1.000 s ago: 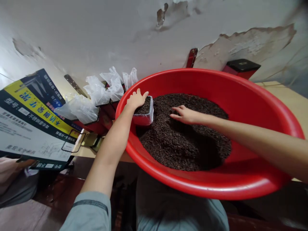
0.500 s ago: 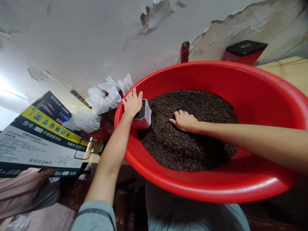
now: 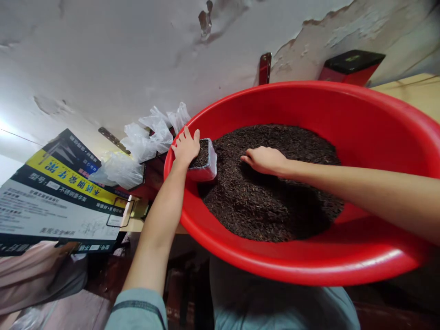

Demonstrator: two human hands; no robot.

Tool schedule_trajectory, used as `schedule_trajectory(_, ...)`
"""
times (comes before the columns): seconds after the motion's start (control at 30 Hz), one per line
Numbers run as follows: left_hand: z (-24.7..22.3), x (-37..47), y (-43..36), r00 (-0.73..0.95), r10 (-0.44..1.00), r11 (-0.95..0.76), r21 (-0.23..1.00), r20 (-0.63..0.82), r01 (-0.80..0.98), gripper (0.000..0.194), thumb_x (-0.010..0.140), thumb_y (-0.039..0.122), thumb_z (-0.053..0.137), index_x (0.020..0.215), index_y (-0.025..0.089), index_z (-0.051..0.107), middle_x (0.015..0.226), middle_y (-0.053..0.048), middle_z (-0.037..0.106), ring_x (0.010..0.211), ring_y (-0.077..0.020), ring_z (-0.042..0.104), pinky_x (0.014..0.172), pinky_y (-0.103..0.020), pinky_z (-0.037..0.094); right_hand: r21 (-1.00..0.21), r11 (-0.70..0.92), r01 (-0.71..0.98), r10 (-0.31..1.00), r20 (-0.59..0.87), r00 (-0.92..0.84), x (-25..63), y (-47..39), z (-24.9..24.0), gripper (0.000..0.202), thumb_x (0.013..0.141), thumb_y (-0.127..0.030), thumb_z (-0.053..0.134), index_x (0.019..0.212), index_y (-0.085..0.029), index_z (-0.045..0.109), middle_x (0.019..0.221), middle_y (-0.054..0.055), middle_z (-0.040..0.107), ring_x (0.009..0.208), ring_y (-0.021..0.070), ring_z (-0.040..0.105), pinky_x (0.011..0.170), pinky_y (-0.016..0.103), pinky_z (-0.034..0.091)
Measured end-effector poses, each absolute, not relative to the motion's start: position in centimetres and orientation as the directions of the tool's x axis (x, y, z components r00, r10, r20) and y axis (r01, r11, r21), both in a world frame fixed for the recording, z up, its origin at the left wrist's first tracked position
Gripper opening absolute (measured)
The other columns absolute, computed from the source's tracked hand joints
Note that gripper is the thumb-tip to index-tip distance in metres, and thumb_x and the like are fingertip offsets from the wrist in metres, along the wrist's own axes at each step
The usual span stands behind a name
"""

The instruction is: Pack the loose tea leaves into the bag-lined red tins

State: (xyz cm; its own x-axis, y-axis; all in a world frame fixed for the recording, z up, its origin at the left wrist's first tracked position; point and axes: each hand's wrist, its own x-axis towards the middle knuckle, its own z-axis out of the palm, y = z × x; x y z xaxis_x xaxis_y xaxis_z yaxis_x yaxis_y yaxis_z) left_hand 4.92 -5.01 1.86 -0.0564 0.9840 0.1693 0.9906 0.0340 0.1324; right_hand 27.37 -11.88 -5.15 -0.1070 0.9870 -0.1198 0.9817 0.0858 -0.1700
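Box (image 3: 206, 171) — inside left edge of tub (image 3: 385, 133) — open far right.

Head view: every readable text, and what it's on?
Printed panel, upside down:
"不锈钢豪华", yellow band
"型号", dark band
"美观·安全", lower white section
Remaining panel print: too small or blurred.
Mark on black lid of red tin: unreadable.

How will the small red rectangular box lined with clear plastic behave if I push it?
The red plastic-lined box would probably spill its dark, loose flakes if tipped, since its top is open. Its clear plastic film may feel slippery.
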Motion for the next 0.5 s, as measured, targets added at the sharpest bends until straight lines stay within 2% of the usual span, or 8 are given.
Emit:
schedule_trajectory(0.1, 1.7, 5.5, -5.4, 0.031, 0.968, -0.055, 0.091, 0.247, 0.994, 0.071, 0.107, 0.053, 0.017, 0.165, 0.015, 0.027, 0.165, -0.020, 0.041, 0.151, -0.0357, 0.042, 0.124, -0.056, 0.032, -0.173, 0.085, 0.981, 0.991, -0.088, -0.101, 27.7, -11.7, -4.3, 0.053, 0.106, -0.051, 0.032, 0.115, -0.017, 0.072, 0.117, 0.020, 0.075, 0.109, 0.0348, 0.073, 0.087, 0.040, 0.056)
schedule_trajectory(0.2, 1.7, 6.2, -5.9, 0.103, 0.975, -0.113, 0.043, 0.197, 0.993, 0.070, 0.106, 0.056, 0.021, 0.165, 0.018, 0.029, 0.166, -0.018, 0.040, 0.154, -0.0369, 0.037, 0.125, -0.061, 0.026, -0.159, 0.072, 0.985, 0.994, -0.065, -0.084, 28.1, -11.7, -3.6, 0.054, 0.107, -0.051, 0.032, 0.116, -0.016, 0.072, 0.115, 0.021, 0.075, 0.108, 0.0354, 0.074, 0.086, 0.041, 0.056)
schedule_trajectory(0.37, 1.8, 6.7, -6.4, 0.094, 0.961, -0.113, 0.060, 0.260, 0.992, 0.068, 0.107, 0.049, 0.019, 0.165, 0.016, 0.026, 0.166, -0.019, 0.039, 0.153, -0.0365, 0.038, 0.125, -0.062, 0.025, -0.153, 0.063, 0.986, 0.996, -0.046, -0.071, 28.4, -11.7, -2.6, 0.053, 0.107, -0.051, 0.033, 0.113, -0.016, 0.072, 0.113, 0.021, 0.076, 0.106, 0.0352, 0.074, 0.085, 0.041, 0.055)
schedule_trajectory(0.5, 1.1, 6.8, -6.3, 0.108, 0.980, -0.119, 0.058, 0.167, 0.991, 0.070, 0.106, 0.053, 0.022, 0.166, 0.018, 0.026, 0.168, -0.018, 0.037, 0.157, -0.0378, 0.031, 0.126, -0.065, 0.020, -0.150, 0.070, 0.986, 0.997, -0.021, -0.074, 28.8, -11.7, -2.2, 0.050, 0.106, -0.048, 0.036, 0.111, -0.015, 0.073, 0.110, 0.021, 0.076, 0.103, 0.0342, 0.074, 0.083, 0.039, 0.054)
